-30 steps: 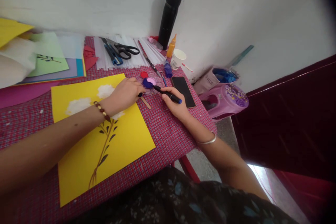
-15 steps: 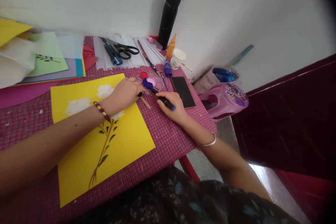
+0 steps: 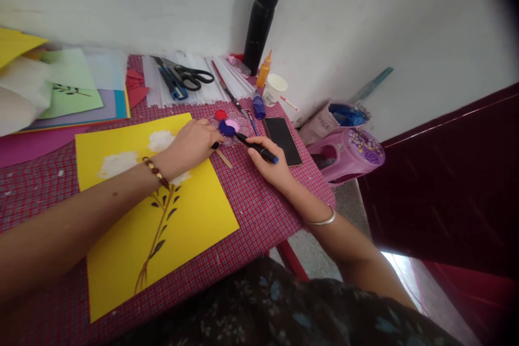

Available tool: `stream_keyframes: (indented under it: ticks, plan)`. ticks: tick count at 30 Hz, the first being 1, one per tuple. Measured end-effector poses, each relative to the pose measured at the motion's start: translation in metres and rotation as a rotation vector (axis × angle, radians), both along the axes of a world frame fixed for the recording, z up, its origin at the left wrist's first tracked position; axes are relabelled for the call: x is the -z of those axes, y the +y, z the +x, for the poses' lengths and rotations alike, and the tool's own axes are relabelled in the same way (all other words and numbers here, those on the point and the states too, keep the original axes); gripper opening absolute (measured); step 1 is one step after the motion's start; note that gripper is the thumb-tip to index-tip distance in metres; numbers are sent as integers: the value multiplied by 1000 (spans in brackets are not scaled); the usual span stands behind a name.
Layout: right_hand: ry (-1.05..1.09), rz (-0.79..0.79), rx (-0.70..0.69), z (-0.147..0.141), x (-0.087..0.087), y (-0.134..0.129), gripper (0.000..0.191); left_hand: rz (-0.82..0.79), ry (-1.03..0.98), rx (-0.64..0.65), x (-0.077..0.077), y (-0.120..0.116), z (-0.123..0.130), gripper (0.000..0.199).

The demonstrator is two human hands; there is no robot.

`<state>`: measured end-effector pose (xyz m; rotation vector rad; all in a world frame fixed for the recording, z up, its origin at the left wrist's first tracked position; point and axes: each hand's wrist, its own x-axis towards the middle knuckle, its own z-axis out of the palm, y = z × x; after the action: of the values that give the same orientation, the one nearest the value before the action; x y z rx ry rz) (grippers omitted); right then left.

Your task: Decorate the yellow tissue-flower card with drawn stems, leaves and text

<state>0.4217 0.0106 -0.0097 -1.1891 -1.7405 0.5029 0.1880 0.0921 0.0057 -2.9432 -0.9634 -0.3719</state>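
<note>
My right hand (image 3: 270, 161) grips a black marker pen (image 3: 263, 149) with a blue end. The pen's other end points at the dark blue paint (image 3: 227, 128) in a clear paint palette (image 3: 239, 142), which also holds pink and red paint. My left hand (image 3: 197, 143) has its curled fingers on the palette's near-left edge; a small dark thing shows by the thumb. Under my left forearm lies a yellow sheet (image 3: 203, 211) with a painted brown stem, dark leaves and white patches. A flat wooden stick (image 3: 224, 159) sits between my hands.
Beyond the palette lie scissors (image 3: 192, 77), a blue cutter (image 3: 173, 84), a paintbrush (image 3: 229, 89) and white strips. A black bottle (image 3: 261, 24), orange tube (image 3: 264, 68), blue bottle (image 3: 258, 105), paper cup (image 3: 275, 89) and phone (image 3: 283, 140) stand or lie right. Papers (image 3: 75, 81) are stacked left.
My right hand has shifted slightly right with the marker pen, drawing its tip back toward the edge of the blue paint. My left hand stays at the palette.
</note>
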Motion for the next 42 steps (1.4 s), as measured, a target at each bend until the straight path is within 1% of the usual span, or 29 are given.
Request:
stream_keyframes:
  ticks: [4,7,9,12,14,17,19,22,24,26,31,34,37,39,42]
  plan:
    - [-49,-2,-54,0,2,1,21,-7,7,6,0,0,0,23]
    - [-50,8,-38,1,1,-2,18,-3,16,-13,-2,-2,0,22]
    - [21,7,-6,1,-1,-4,16,3,16,-27,-4,-3,1,21]
    - [289,-73,25,1,-1,-3,20,6,10,-33,-6,-5,2,21]
    - [488,-169,16,2,1,1,26,2,4,-31,-6,-5,2,22]
    - [705,-343,-6,6,2,9,34,3,-2,-30,-6,-6,2,23]
    - [856,-471,4,7,-2,11,36,2,2,-29,-6,-6,3,22]
    - [1098,-624,40,6,-11,11,34,-15,-2,-32,-6,-7,3,23]
    - [1199,-679,52,5,-16,10,33,-26,-13,-35,-7,-7,4,24]
    - [1236,-699,53,5,-18,9,35,-32,-11,-34,-8,-7,4,23]
    - [1161,-697,60,6,-14,11,35,-17,17,-29,-9,-6,5,20]
    - [1050,-642,34,6,-11,10,31,-15,24,-41,-8,-6,5,19]
    - [819,-489,2,3,-9,6,32,-11,32,-45,-7,-6,4,20]
    - [608,-364,8,1,-7,3,33,-10,34,-44,-6,-6,4,21]
    - [286,-174,40,1,-3,0,29,-5,35,-43,-5,-5,4,22]
